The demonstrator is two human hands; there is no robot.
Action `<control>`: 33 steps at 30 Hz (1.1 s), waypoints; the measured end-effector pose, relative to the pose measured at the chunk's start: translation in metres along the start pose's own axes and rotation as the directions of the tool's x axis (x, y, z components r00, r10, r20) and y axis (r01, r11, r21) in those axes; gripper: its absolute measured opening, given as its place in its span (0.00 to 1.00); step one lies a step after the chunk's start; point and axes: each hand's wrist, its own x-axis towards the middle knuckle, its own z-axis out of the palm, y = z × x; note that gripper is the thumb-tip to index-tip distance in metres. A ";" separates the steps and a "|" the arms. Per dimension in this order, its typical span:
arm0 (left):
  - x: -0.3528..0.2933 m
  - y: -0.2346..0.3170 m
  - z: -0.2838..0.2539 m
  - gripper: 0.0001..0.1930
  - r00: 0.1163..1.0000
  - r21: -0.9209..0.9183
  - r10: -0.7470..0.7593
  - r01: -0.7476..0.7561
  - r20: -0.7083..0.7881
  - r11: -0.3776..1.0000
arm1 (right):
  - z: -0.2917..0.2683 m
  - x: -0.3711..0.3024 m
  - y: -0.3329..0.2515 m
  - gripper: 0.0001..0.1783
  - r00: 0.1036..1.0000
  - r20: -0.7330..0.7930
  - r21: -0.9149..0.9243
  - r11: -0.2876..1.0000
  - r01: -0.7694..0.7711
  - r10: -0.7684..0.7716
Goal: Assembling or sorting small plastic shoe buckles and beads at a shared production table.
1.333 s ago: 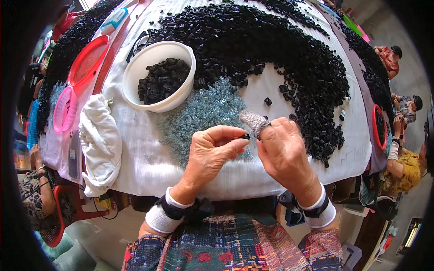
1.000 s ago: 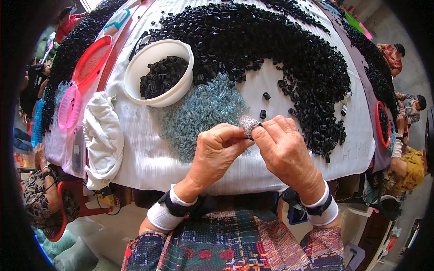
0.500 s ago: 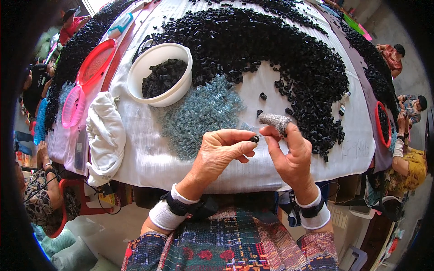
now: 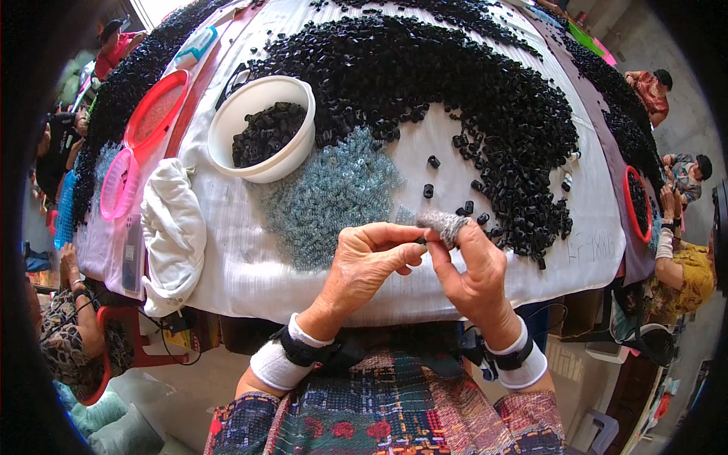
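Observation:
My left hand (image 4: 362,262) pinches a small black plastic piece (image 4: 422,241) between thumb and index finger, above the near part of the white cloth. My right hand (image 4: 476,273) meets it there, its fingertips drawn together beside the piece. Whatever those fingertips grip is hidden. A grey knitted finger cover (image 4: 446,226) is on the right index finger. Just beyond my hands lies a heap of pale blue-grey coils (image 4: 330,201) that look like small springs. Several loose black pieces (image 4: 428,191) lie past my right fingers, close to a large black heap (image 4: 523,152).
A white bowl (image 4: 287,168) partly filled with black pieces stands at the left. Nearby are a crumpled white cloth (image 4: 174,235), a pink basket (image 4: 119,182) and a red sieve (image 4: 156,110). Other people sit at both sides, one in yellow sleeves (image 4: 691,269) at right.
My right hand has moved left, bringing its fingertips against the piece in my left hand. More loose black pieces show beyond the right fingers. The view has shifted slightly.

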 end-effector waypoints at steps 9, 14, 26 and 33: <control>-0.001 -0.001 -0.007 0.12 0.999 -0.101 -0.044 0.045 0.015 0.994 | -0.005 -0.005 0.004 0.16 0.987 -0.040 0.033 0.988 -0.153 0.155; 0.000 -0.004 -0.013 0.11 0.995 -0.173 -0.087 0.094 0.051 0.980 | -0.024 0.005 0.033 0.17 0.876 -0.087 0.035 0.880 -0.474 0.475; -0.005 -0.002 -0.022 0.11 0.946 -0.063 -0.239 0.258 0.218 0.964 | -0.047 0.035 0.082 0.16 0.816 -0.040 -0.180 0.799 -0.573 0.576; -0.003 -0.004 -0.025 0.13 0.917 -0.035 -0.286 0.308 0.278 0.951 | -0.034 0.058 0.119 0.15 0.858 0.019 -0.277 0.828 -0.488 0.513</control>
